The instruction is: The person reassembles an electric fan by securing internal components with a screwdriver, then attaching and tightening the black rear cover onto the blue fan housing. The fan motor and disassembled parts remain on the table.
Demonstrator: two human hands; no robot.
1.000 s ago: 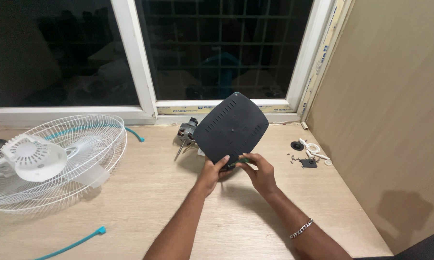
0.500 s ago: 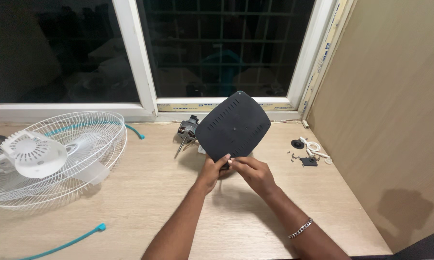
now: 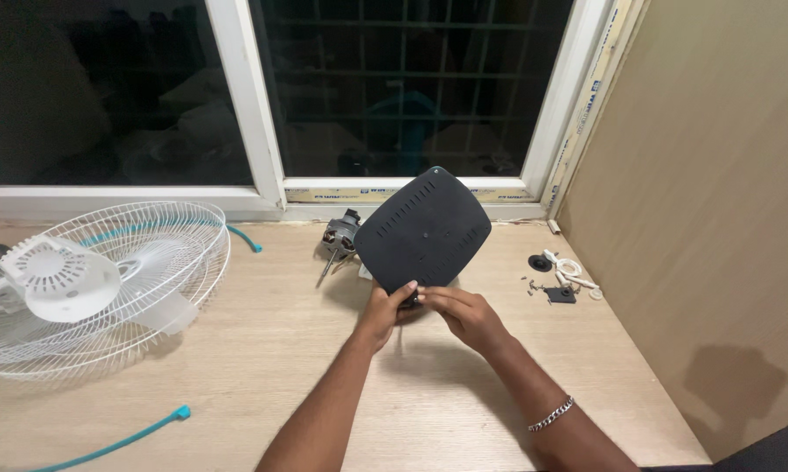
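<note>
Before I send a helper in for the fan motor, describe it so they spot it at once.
Start at the white window frame and drop to the wooden table below its central post. The fan motor lies there, just left of the dark plastic cover both hands hold. It alone is small, grey metal, with a thin shaft sticking out.

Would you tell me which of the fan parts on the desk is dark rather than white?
The dark slotted plate held upright by both hands; the wire guard at left is white.
</note>
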